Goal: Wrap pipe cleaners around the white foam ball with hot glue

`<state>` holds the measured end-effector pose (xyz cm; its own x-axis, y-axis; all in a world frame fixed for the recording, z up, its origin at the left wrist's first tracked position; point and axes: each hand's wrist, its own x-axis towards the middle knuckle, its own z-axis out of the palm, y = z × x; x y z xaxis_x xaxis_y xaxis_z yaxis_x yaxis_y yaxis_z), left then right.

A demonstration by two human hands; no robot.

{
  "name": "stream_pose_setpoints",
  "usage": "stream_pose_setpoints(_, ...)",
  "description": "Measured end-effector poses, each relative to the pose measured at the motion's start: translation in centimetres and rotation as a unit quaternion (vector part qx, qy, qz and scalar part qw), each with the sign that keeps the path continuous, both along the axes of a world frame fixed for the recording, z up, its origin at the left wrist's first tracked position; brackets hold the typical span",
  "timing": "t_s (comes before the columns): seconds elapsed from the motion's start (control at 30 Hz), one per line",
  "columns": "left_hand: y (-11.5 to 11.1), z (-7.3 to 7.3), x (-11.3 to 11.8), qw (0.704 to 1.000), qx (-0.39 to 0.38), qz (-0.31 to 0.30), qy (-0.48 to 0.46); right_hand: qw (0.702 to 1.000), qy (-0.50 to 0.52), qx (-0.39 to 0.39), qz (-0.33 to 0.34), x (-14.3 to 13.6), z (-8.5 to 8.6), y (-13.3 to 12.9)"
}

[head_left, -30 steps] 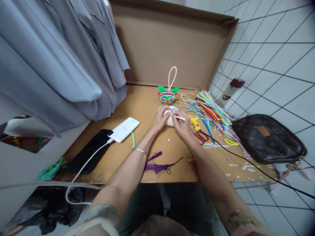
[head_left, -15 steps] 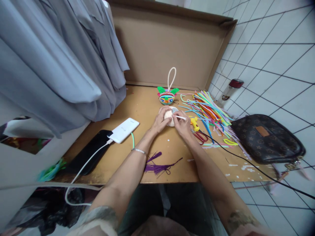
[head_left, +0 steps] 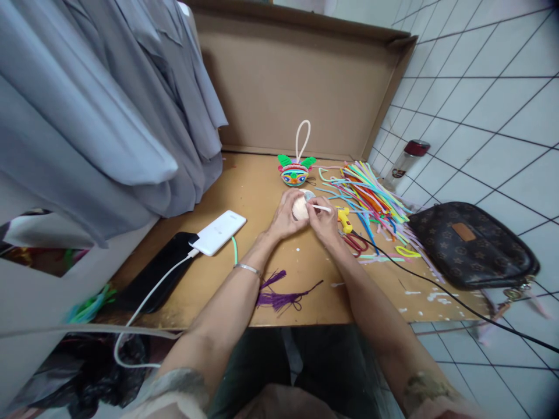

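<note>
The animal-face ornament (head_left: 294, 177) is taken as the landmark; it is fitted with green ears and an upright white loop (head_left: 303, 139). The round pale piece (head_left: 300, 208) is located just in front of the ornament, on its near side, above the table (head_left: 318, 262). The piece is gripped by the left hand (head_left: 285, 216), whose fingers and thumb are curved part-way closed around its left side. A thin white strip (head_left: 322, 208) is pinched between the fingertips of the right hand (head_left: 322, 221), which are brought against the right side of the piece; the remaining fingers are folded. Whether the inner end of the strip is touching the piece cannot be told, as it is covered by the fingers

To the right of the ornament, a bundle of coloured fuzzy stems (head_left: 373, 189) is spread. In front and to the right of the ornament, a yellow glue gun (head_left: 345, 219) is placed, with red-handled scissors (head_left: 357, 245) laid just beside it. Farther to the right, a brown patterned bag (head_left: 476, 247) is set down. Well in front of the ornament, purple tassels (head_left: 279, 299) are laid out. In front and to the left of it, a white device (head_left: 220, 231) is connected to a white cable (head_left: 152, 295). Behind the ornament, a cardboard panel (head_left: 297, 87) is stood upright
</note>
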<state>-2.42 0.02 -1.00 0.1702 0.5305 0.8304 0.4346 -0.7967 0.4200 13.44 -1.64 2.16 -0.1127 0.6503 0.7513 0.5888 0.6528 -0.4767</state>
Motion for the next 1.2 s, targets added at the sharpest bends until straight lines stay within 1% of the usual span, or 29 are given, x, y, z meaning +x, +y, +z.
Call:
stream_pose_setpoints(0.3,-0.2,0.0,0.0,1.0,0.002,0.007,0.011,1.0,0.005,-0.015,-0.005,0.0,0.0,0.0)
stream_pose_setpoints(0.37,-0.5,0.2,0.0,0.999,-0.011,0.027,0.031,1.0,0.009,-0.015,-0.002,0.0,0.0,0.0)
stream_pose_setpoints(0.53,-1.6,0.8,0.2,0.987,-0.052,0.117,0.099,1.0,0.016,-0.007,0.0,0.0,-0.1,0.1)
stream_pose_setpoints(0.67,-1.9,0.7,0.6,0.981,-0.06,0.131,0.129,0.999,0.041,-0.004,-0.001,0.1,-0.2,0.1)
stream_pose_setpoints(0.77,-1.7,0.3,1.1,0.98,-0.059,0.134,0.131,0.998,0.066,0.007,-0.002,0.1,-0.2,0.2)
stream_pose_setpoints(0.9,-1.4,-0.2,1.6,0.983,-0.052,0.136,0.114,0.998,0.064,0.003,-0.007,0.2,-0.3,0.3)
stream_pose_setpoints(1.03,-0.8,-0.6,1.9,0.989,-0.04,0.131,0.059,0.998,0.06,-0.01,0.001,0.0,-0.1,0.0)
stream_pose_setpoints(1.13,-0.3,-0.7,1.7,0.993,-0.036,0.108,-0.004,0.998,0.064,-0.007,0.016,-0.3,-0.1,-0.4)
stream_pose_setpoints(1.2,-0.1,-0.7,1.4,0.994,-0.051,0.08,-0.047,0.997,0.067,0.007,0.023,-0.4,-0.1,-0.7)
